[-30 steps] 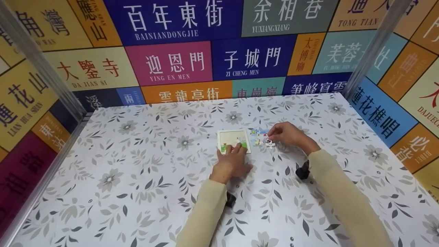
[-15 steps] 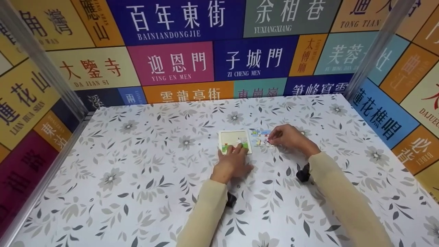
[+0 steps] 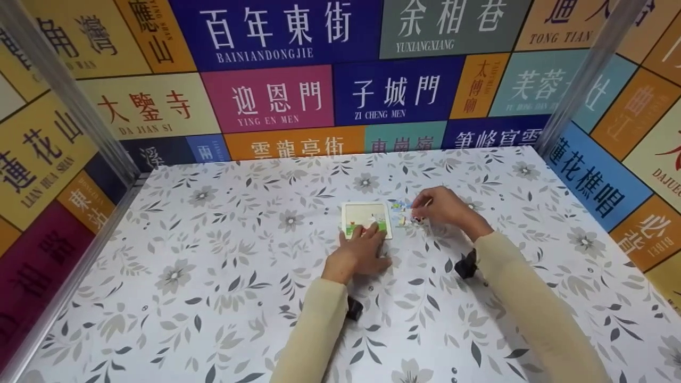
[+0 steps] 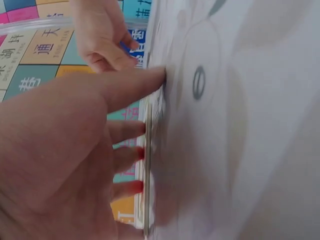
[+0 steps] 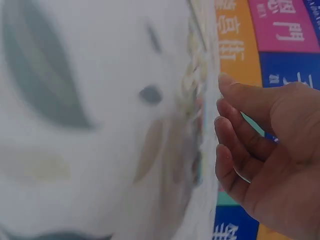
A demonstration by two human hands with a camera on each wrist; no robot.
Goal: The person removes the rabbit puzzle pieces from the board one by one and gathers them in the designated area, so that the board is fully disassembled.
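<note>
A small jigsaw puzzle board [image 3: 364, 204] with a pale raised border lies on the table, a green picture strip along its near side and bare backing above. My left hand [image 3: 359, 256] rests its fingertips on that near side, thumb spread onto the cloth. In the left wrist view, the fingers meet the thin board edge [image 4: 147, 190]. Right of the board lie several colourful jigsaw pieces [image 3: 401, 219], partly covered by my right hand [image 3: 446, 207]. In the right wrist view, the right hand [image 5: 272, 135] hovers beside the pieces [image 5: 201, 112], fingers loosely bent, nothing showing between them.
The table [image 3: 223, 298] wears a white cloth printed with grey flowers and leaves. Behind it stands a wall [image 3: 266, 101] of coloured panels with Chinese lettering. Dark devices [image 3: 466, 264] sit at both wrists, below the beige sleeves [image 3: 314, 324].
My right hand dipped slightly toward the jigsaw pieces, then moved up and a little left over them. The left hand stays on the board, and the head view shifts slightly.
</note>
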